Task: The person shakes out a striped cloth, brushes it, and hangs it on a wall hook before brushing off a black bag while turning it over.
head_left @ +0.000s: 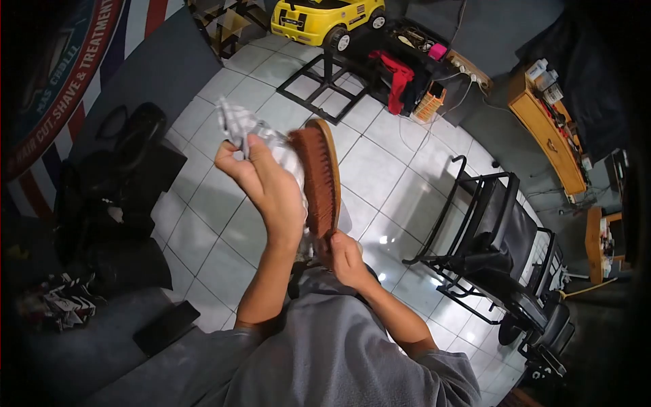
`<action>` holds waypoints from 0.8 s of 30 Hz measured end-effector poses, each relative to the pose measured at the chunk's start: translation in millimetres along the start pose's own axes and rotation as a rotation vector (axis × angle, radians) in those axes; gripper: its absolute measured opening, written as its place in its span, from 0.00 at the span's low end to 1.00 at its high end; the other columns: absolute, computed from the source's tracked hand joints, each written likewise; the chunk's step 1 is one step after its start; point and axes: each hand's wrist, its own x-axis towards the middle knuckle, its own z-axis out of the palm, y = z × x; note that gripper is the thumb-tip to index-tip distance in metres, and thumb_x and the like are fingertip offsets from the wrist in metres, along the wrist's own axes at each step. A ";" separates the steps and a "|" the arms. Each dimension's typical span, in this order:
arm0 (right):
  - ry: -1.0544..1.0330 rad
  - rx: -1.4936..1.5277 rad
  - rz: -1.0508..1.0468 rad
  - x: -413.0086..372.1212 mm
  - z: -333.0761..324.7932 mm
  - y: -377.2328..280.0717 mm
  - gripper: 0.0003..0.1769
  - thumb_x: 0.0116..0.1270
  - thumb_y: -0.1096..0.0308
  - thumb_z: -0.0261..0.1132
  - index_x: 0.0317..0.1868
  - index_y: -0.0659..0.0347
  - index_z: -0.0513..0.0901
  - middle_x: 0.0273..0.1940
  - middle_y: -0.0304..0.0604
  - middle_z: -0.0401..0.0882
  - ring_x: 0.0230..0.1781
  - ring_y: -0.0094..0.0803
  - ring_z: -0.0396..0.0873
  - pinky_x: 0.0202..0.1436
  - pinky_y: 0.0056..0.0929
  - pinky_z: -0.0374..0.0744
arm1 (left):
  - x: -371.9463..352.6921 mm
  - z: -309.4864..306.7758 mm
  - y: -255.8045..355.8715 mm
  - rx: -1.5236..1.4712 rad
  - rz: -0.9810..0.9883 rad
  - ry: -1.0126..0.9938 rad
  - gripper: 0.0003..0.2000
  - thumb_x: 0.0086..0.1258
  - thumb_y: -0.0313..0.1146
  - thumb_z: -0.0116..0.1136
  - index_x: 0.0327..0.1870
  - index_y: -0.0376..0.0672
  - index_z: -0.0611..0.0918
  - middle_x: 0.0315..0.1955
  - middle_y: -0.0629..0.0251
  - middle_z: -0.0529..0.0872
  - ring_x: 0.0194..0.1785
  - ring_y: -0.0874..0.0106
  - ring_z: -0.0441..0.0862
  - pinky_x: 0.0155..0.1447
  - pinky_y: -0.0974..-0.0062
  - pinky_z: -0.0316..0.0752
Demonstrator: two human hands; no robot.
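In front of my body, my right hand [348, 260] is closed around the lower end of a wooden-backed brush [319, 183], held upright. Its dense reddish-brown bristles face left, toward my other hand. My left hand [271, 186] pinches a light checked cloth [247, 125] between thumb and fingers. Part of that cloth hangs behind the hand and against the bristle side, half hidden by my palm and wrist.
Pale floor tiles [380, 169] lie below. At right stands a black barber chair [505, 244]; a wooden drawer unit [553, 139] is on the wall beyond. A black metal frame [325, 88] and a yellow toy car [319, 24] are ahead. Dark seats [108, 224] line the left.
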 end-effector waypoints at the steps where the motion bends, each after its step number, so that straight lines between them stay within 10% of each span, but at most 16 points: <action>1: 0.001 -0.073 -0.023 0.2 3.4 14.1 0.24 0.78 0.56 0.41 0.32 0.67 0.72 0.23 0.45 0.71 0.25 0.35 0.71 0.32 0.35 0.71 | 2.9 0.0 8.4 0.008 0.014 0.040 0.11 0.76 0.31 0.41 0.49 0.33 0.61 0.43 0.56 0.64 0.44 0.70 0.64 0.54 0.72 0.62; 8: -0.477 -0.978 0.451 -52.0 -85.3 276.0 0.32 0.76 0.52 0.37 0.40 0.70 0.81 0.37 0.66 0.80 0.42 0.59 0.79 0.50 0.51 0.75 | 23.4 -11.8 17.1 0.040 0.281 -0.110 0.07 0.73 0.25 0.42 0.48 0.35 0.69 0.40 0.64 0.70 0.43 0.78 0.65 0.55 0.76 0.60; 13: -0.091 -1.033 0.665 -69.8 -126.1 299.1 0.33 0.75 0.48 0.38 0.40 0.71 0.79 0.34 0.65 0.81 0.34 0.61 0.80 0.42 0.52 0.77 | 18.2 -14.2 15.4 -0.147 0.057 -0.133 0.11 0.72 0.22 0.45 0.52 0.32 0.75 0.46 0.64 0.76 0.41 0.83 0.70 0.50 0.82 0.65; 18: 0.399 0.130 0.445 -6.9 -84.5 115.8 0.27 0.74 0.41 0.42 0.29 0.55 0.67 0.17 0.29 0.59 0.12 0.17 0.58 0.13 0.20 0.58 | 7.5 -4.6 13.1 -0.104 0.102 -0.258 0.19 0.72 0.27 0.51 0.62 0.33 0.69 0.42 0.66 0.77 0.28 0.88 0.66 0.29 0.89 0.63; 22: 0.253 0.435 0.263 6.7 -48.3 -7.0 0.26 0.76 0.45 0.40 0.27 0.55 0.64 0.17 0.29 0.56 0.12 0.18 0.54 0.16 0.20 0.57 | 0.6 2.7 2.6 -0.116 0.067 -0.324 0.24 0.72 0.26 0.52 0.67 0.29 0.63 0.52 0.57 0.76 0.34 0.84 0.71 0.35 0.87 0.70; 24: 0.232 0.082 0.106 5.8 -28.1 -21.5 0.26 0.78 0.49 0.38 0.27 0.58 0.65 0.19 0.31 0.59 0.17 0.20 0.57 0.20 0.21 0.60 | -1.4 7.0 2.3 -0.126 0.113 -0.375 0.25 0.72 0.27 0.52 0.67 0.28 0.62 0.52 0.56 0.76 0.36 0.83 0.71 0.37 0.86 0.70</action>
